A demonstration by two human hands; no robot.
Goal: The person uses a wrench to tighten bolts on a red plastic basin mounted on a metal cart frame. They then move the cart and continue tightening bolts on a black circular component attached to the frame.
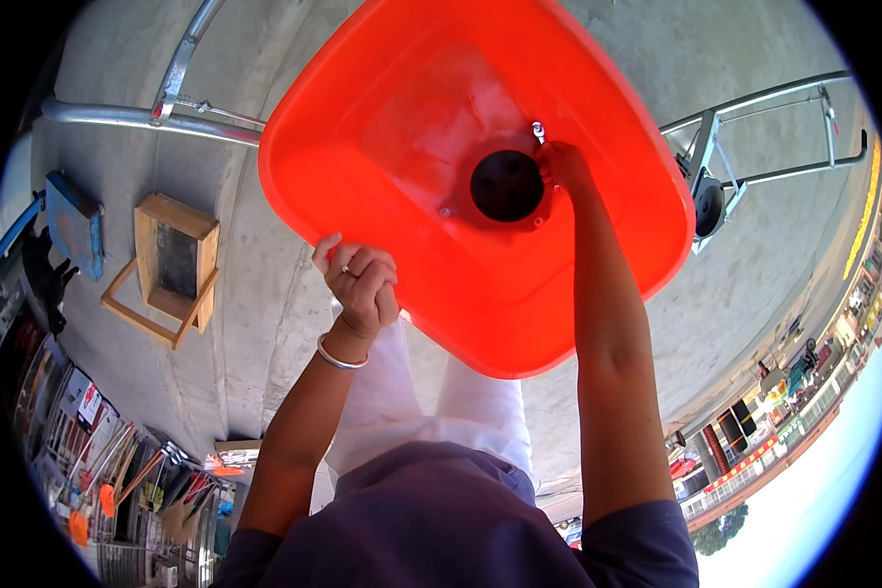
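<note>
A big red plastic hopper (402,186) with rounded corners tilts before me, a round dark opening (508,186) in its bottom. Small bolts (447,212) sit around that opening. Inside the hopper my right hand (564,167) is closed beside the opening's edge, around a small silver wrench (539,131) whose head sticks out beyond the fingers. By the hopper's near left rim my left hand (363,284) is held with curled fingers, the index finger partly raised. Whatever those fingers hold, if anything, is hidden.
Metal tube frames stand at the left (147,118) and right (784,176) of the hopper; a black wheel (710,208) is at the right one. On the concrete floor (245,294) are a wooden box (206,250) and a blue box (74,225). Tools crowd the lower left.
</note>
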